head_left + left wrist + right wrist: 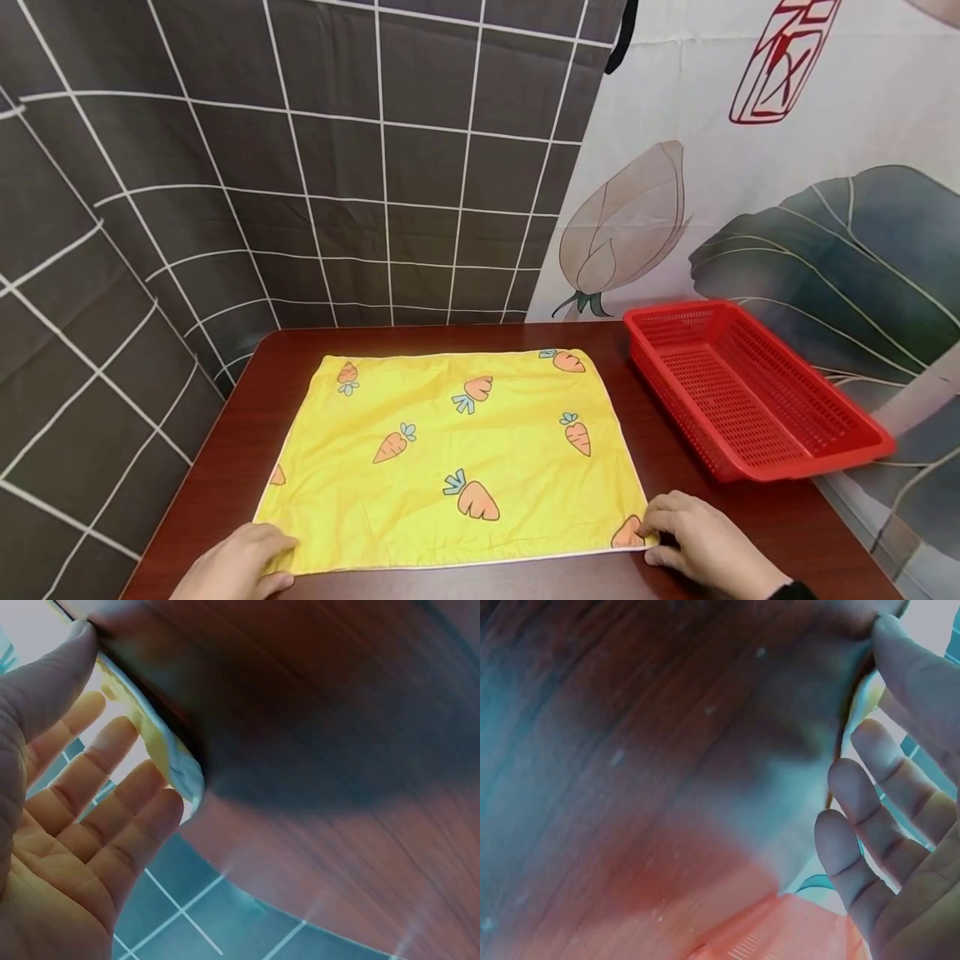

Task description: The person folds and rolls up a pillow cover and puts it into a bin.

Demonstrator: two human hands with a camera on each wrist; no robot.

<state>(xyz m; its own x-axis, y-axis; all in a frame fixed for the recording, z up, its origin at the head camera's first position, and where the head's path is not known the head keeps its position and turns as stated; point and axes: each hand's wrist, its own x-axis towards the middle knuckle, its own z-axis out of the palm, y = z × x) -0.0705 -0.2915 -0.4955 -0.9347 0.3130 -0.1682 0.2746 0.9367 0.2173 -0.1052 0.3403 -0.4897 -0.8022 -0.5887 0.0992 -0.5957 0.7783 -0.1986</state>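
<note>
A yellow cloth (431,450) printed with orange carrots lies spread on the dark red-brown wooden table, slightly wrinkled, with a white edge along its sides. At its near left corner is my left hand (236,562), fingertips touching the fabric and thumb apart at the front edge. My right hand (701,537) is at the near right corner, beside a printed carrot, with its fingertips on the border. In the left wrist view, loosely bent fingers (120,750) meet the cloth's edge (176,757). The right wrist view shows fingers (855,784) spread near the border.
A red plastic basket (806,462) with perforated walls stands at the table's right side, behind my right hand. Behind the table (225,467) hang a dark grey curtain (427,167) with white grid lines and a white one (645,108) with lotus prints.
</note>
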